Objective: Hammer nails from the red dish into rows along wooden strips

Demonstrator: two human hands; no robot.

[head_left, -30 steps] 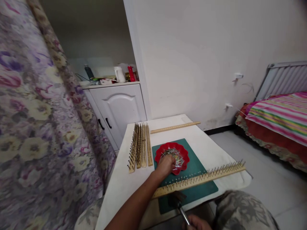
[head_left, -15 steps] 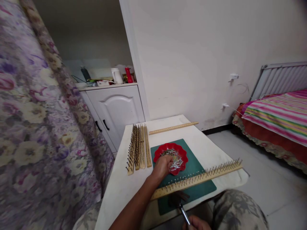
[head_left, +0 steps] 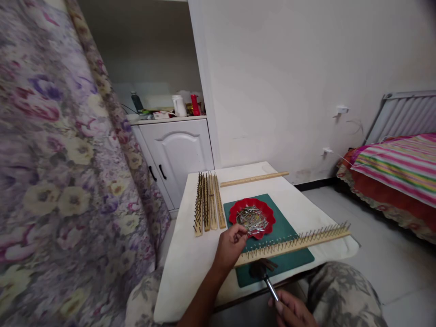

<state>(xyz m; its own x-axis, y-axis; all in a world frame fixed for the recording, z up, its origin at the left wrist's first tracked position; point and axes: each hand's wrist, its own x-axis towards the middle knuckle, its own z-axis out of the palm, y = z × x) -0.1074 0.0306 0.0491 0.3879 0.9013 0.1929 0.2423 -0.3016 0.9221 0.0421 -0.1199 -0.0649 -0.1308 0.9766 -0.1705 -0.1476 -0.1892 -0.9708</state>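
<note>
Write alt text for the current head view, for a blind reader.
A right hand grips a hammer; the left hand, fingers curled, is beside a red bowl of nails. A nail-studded strip crosses the green mat; more strips lie left on a white table.

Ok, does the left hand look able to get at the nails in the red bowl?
Probably yes: the left hand is at the near rim of the red bowl, no lid covers the nails, and the right hand holds the hammer clear of them.
</note>
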